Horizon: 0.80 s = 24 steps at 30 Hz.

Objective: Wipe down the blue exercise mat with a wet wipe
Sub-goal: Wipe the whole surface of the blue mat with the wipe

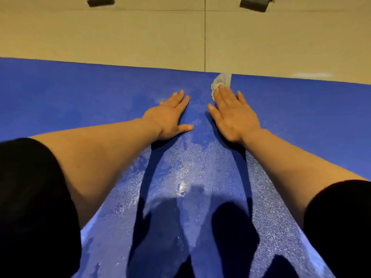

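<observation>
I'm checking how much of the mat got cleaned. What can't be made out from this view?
- Most of the wet wipe: under the right hand.
- The blue mat: both side ends cut off by the frame; near corners covered by black sleeves.
- Mat under the left hand and both forearms: hidden.
- Two dark objects on the floor: cropped at the top edge, unidentifiable.

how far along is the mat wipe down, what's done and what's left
Done: the middle strip of the blue mat, between the arms, glistens wet from near the body to the hands. In hand: the right hand presses the wet wipe flat at the mat's far edge, while the left hand braces flat. Left: the areas far left and far right look dry and matte.
</observation>
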{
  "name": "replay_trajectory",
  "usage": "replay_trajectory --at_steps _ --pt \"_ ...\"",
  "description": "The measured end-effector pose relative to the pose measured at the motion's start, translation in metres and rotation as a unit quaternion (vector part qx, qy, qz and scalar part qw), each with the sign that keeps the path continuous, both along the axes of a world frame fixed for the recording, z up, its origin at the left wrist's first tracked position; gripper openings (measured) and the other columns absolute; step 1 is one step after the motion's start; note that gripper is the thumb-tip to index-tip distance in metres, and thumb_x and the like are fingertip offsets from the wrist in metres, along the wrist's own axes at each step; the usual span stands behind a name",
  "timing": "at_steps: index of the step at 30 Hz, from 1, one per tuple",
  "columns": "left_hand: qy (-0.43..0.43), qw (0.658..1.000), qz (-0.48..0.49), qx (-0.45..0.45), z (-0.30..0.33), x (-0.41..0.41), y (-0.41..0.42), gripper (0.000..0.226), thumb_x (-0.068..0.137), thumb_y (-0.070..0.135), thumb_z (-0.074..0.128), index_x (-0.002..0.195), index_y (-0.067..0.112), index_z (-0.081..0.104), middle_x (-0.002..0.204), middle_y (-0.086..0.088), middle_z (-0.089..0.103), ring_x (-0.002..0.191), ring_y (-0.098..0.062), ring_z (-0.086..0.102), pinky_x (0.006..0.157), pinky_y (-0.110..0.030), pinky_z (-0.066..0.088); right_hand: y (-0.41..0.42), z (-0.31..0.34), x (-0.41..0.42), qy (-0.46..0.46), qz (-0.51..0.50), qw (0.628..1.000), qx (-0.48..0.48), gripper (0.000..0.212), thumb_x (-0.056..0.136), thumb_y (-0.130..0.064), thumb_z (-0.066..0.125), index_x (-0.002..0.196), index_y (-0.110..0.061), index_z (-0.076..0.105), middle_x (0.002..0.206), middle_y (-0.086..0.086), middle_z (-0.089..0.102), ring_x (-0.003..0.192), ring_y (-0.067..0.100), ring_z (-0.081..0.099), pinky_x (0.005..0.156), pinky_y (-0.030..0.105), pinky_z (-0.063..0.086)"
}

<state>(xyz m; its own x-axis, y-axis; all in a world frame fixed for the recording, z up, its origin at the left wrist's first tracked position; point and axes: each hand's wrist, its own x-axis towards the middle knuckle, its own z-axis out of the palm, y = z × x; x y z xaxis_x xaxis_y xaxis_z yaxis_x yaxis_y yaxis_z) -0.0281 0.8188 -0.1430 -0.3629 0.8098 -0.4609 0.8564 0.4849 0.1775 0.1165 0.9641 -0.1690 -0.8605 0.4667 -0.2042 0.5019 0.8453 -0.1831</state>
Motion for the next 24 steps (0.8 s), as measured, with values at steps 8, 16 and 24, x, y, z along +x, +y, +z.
replay_trajectory --at_steps 8,16,24 --pt "0.016 0.999 0.030 0.010 -0.001 0.013 0.000 0.081 0.099 0.046 0.044 0.155 0.015 -0.006 0.162 -0.004 -0.014 0.149 -0.020 -0.009 0.120 -0.044 0.006 -0.045 0.000 -0.003 0.019 -0.125 0.991 -0.038 0.064 0.104 -0.043 0.014 0.154 -0.004 0.003 0.162 0.013 -0.006 0.150 0.024 -0.006 0.119 0.039 -0.008" --pt "0.008 1.000 0.000 -0.018 0.002 0.033 -0.023 0.080 0.100 0.047 0.042 0.155 0.016 -0.007 0.161 -0.004 -0.016 0.149 -0.021 -0.009 0.121 -0.046 0.006 -0.024 -0.004 0.043 -0.001 -0.045 0.999 0.005 0.065 0.102 -0.047 0.012 0.155 -0.010 0.002 0.163 0.007 -0.006 0.150 0.018 -0.005 0.120 0.039 -0.006" --pt "0.004 1.000 -0.001 -0.028 0.002 0.057 -0.057 0.079 0.099 0.047 0.042 0.155 0.018 -0.007 0.161 -0.004 -0.017 0.149 -0.024 -0.010 0.119 -0.049 0.004 -0.090 0.003 0.024 -0.031 -0.013 0.999 -0.038 0.066 0.103 -0.046 0.016 0.154 -0.009 -0.004 0.161 0.009 -0.014 0.149 0.021 -0.012 0.120 0.038 -0.009"
